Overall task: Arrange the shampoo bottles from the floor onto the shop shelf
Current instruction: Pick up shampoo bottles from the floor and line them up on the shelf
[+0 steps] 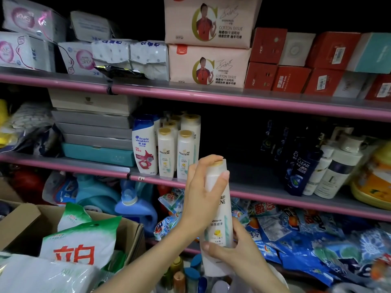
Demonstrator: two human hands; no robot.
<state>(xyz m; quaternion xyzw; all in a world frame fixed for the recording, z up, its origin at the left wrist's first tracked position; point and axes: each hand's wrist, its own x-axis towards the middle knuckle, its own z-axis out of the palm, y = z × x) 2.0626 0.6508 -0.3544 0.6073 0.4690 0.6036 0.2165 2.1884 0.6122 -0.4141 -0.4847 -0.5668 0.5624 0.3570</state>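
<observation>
I hold a white Pantene shampoo bottle [219, 216] with a gold cap upright in front of the middle shelf [254, 188]. My left hand [203, 197] grips its upper part, fingers over the cap. My right hand [239, 253] grips its lower part from the right. On the shelf stand several Pantene bottles [175, 153] beside a Head & Shoulders bottle [145, 144]. A dark gap lies right of them, then dark Clear bottles [300, 168]. More bottles with coloured caps [190, 273] stand low between my arms.
Stacked flat boxes [93, 123] fill the shelf's left. White pump bottles [336, 168] and a yellow tub [374, 182] stand at the right. A cardboard box with detergent bags [84, 237] sits lower left. Blue refill pouches [306, 233] pile on the bottom shelf. Tissue packs [209, 64] lie above.
</observation>
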